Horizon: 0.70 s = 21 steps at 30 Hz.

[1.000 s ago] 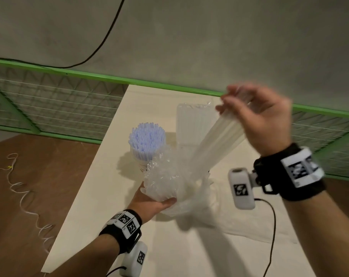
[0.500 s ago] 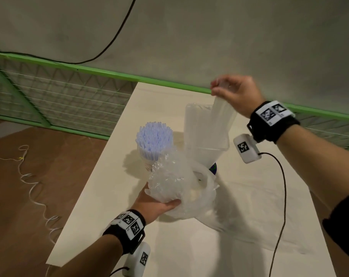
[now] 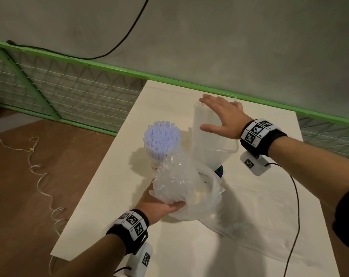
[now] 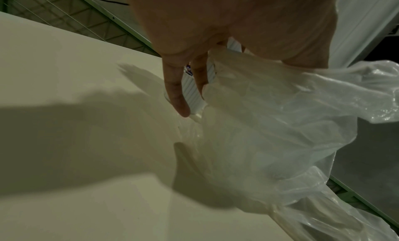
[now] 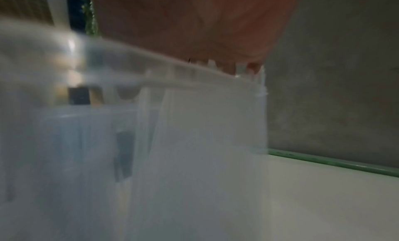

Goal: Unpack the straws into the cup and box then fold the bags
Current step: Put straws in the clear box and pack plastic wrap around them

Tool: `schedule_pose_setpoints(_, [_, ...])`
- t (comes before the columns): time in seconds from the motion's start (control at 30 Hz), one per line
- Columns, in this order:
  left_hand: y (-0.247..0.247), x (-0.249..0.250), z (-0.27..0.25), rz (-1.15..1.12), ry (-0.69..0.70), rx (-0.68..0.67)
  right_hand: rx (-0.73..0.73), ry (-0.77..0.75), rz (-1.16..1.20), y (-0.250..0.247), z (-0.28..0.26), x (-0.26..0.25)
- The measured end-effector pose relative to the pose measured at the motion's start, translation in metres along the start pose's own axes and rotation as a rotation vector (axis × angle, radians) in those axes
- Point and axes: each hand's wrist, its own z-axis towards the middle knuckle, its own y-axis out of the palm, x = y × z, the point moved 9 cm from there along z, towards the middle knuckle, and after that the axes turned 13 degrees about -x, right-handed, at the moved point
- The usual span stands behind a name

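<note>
A cup packed with pale blue straws (image 3: 161,139) stands on the table, with a tall clear box (image 3: 214,144) just to its right. My right hand (image 3: 219,116) lies flat and open over the top of the box, fingers spread. In the right wrist view the palm (image 5: 194,22) rests on white straw tips (image 5: 237,71) standing in the box (image 5: 194,142). In front of the cup, my left hand (image 3: 159,202) grips a crumpled clear plastic bag (image 3: 175,182) from below. The left wrist view shows the bag (image 4: 280,116) draped from the hand (image 4: 215,31).
A second clear bag (image 3: 259,212) lies flat on the cream table (image 3: 119,196), right of centre. A black cable (image 3: 296,200) runs from my right wrist across the table. A green rail (image 3: 189,81) borders the far edge. The table's left edge drops to brown floor.
My right hand drew a bundle of white straws out of the bag, carried it up to the box and let go; it now lies flat over the box. The left hand kept hold of the bag.
</note>
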Motion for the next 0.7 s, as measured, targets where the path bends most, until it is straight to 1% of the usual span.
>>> schedule_pose_setpoints(0.07, [0.000,0.001,-0.001,0.005,0.002,0.001,0.079,-0.023,0.015,-0.010,0.004,-0.011])
schedule_pose_setpoints(0.1, [0.000,0.002,-0.001,0.002,0.004,-0.001,0.096,-0.030,0.003,-0.013,0.006,-0.016])
schedule_pose_setpoints(0.2, [-0.001,0.002,-0.002,-0.004,0.001,0.002,0.084,-0.026,0.026,-0.012,0.013,-0.021])
schedule_pose_setpoints(0.27, [0.000,0.002,-0.002,-0.012,0.002,-0.004,0.109,-0.009,0.129,-0.015,0.013,-0.015])
schedule_pose_setpoints(0.37, [0.000,0.002,-0.002,-0.028,0.008,-0.001,0.253,0.023,0.429,-0.033,0.005,0.004])
schedule_pose_setpoints(0.4, [0.000,0.002,-0.002,-0.026,0.008,-0.001,0.275,0.050,0.485,-0.037,0.003,0.010])
schedule_pose_setpoints(0.43, [0.000,0.003,-0.002,-0.024,0.010,0.000,0.274,0.061,0.464,-0.040,0.000,0.013])
schedule_pose_setpoints(0.5, [0.000,0.004,-0.001,-0.014,0.017,0.003,0.212,0.037,0.295,-0.038,-0.002,0.010])
schedule_pose_setpoints(0.57, [0.000,0.005,-0.001,-0.006,0.021,-0.002,0.084,0.013,0.123,-0.020,0.000,0.004])
schedule_pose_setpoints(0.63, [0.000,0.005,-0.001,-0.014,0.021,-0.004,-0.034,0.021,-0.032,0.002,0.002,0.000])
schedule_pose_setpoints(0.7, [0.000,0.004,-0.001,-0.006,0.020,-0.005,-0.074,0.034,-0.144,0.013,0.001,-0.002])
